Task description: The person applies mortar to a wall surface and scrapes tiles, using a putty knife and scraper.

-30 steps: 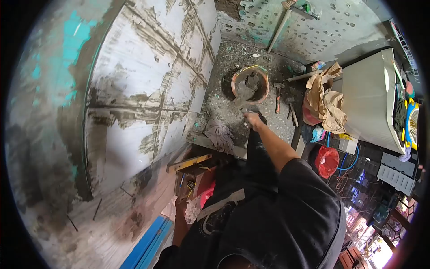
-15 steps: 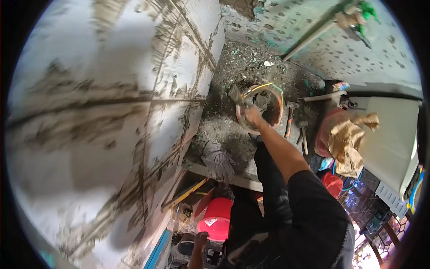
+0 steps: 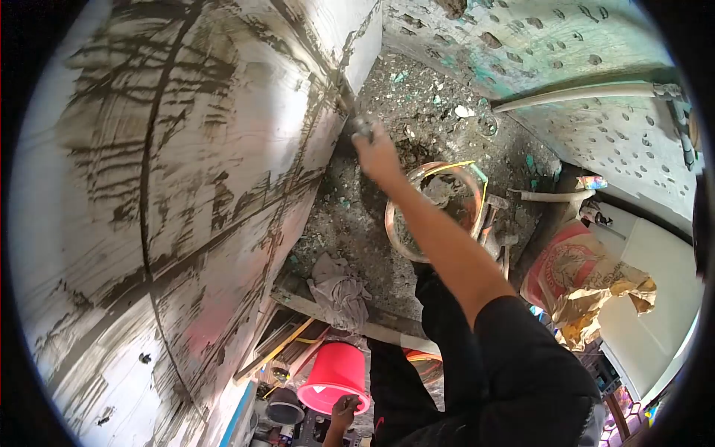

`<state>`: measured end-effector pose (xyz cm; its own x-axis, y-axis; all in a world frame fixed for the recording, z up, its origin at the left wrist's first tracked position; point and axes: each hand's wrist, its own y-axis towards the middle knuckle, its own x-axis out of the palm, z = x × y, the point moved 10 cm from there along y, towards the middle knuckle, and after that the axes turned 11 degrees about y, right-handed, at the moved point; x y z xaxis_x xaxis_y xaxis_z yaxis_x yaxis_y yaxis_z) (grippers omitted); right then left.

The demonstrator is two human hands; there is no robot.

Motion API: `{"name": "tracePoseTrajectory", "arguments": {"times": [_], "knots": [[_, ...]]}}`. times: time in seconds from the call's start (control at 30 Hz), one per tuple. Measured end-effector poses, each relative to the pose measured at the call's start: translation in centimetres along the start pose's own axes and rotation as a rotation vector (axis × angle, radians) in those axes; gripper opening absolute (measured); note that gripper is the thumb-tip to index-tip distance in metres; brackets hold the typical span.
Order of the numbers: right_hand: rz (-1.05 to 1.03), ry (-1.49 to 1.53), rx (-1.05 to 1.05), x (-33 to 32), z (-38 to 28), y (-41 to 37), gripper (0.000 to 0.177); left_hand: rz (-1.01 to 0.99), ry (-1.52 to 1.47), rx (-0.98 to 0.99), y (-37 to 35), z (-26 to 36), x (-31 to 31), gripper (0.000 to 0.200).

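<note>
Head camera: the right hand (image 3: 377, 155) had moved up from the bowl (image 3: 396, 223) to the wall (image 3: 223, 164), squeezing a trowel (image 3: 363, 125); the left hand's (image 3: 344, 408) grip could not be told.

Right of the tiled wall (image 3: 186, 186), on the floor (image 3: 417, 97), a mortar pan (image 3: 389, 223); behind it the right hand (image 3: 378, 156); before it a rag (image 3: 339, 287).

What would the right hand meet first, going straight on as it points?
Probably the edge of the mortar-streaked tiled wall: the right hand, fingers closed on a grey tool, points up-left at it, the tool tip close. Depth is unclear.
</note>
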<state>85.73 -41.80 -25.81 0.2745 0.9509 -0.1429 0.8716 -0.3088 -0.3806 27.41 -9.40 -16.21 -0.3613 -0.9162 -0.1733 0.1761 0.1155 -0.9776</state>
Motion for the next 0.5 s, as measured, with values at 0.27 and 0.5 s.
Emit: {"name": "tracePoseTrajectory", "arguments": {"times": [0.27,0.5], "knots": [[0.242,0.152,-0.157,2.5,0.0,2.2,0.042,0.066,0.071,0.103,0.6,0.0,-3.2,0.019],[0.168,0.600,0.014,4.9,2.2,2.7,0.039,0.064,0.042,0.067,-0.2,-1.1,-4.7,0.023]]}}
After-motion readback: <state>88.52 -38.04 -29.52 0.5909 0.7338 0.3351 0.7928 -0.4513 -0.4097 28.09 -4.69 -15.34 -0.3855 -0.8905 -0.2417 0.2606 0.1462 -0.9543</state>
